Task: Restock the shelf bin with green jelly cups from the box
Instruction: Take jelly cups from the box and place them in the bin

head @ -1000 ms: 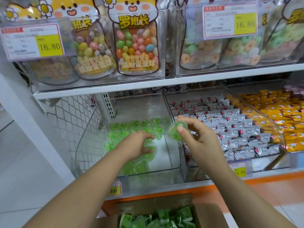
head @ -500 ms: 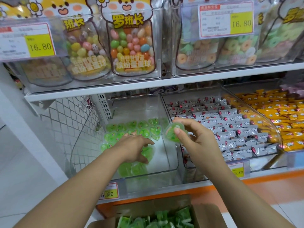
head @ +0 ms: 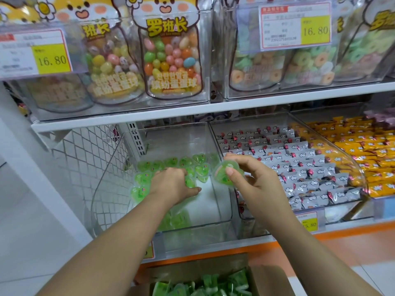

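A clear shelf bin [head: 222, 226] on the lower shelf holds several green heart-shaped jelly cups [head: 142, 178] along its back and left side. My left hand [head: 173, 185] reaches into the bin and rests palm down on those cups, hiding some of them. My right hand [head: 256, 184] pinches one green jelly cup [head: 224, 175] between thumb and fingers, just above the bin's right wall. A cardboard box [head: 269, 278] at the bottom edge holds more green jelly cups [head: 203, 287].
To the right stand a bin of white wrapped candies [head: 303, 165] and one of orange packets [head: 367, 150]. A wire mesh panel [head: 85, 165] closes the shelf's left end. Candy bags [head: 171, 56] and price tags [head: 314, 28] fill the upper shelf.
My left hand has slid a little farther back over the cups in the bin. My right hand keeps the same cup at about the same spot.
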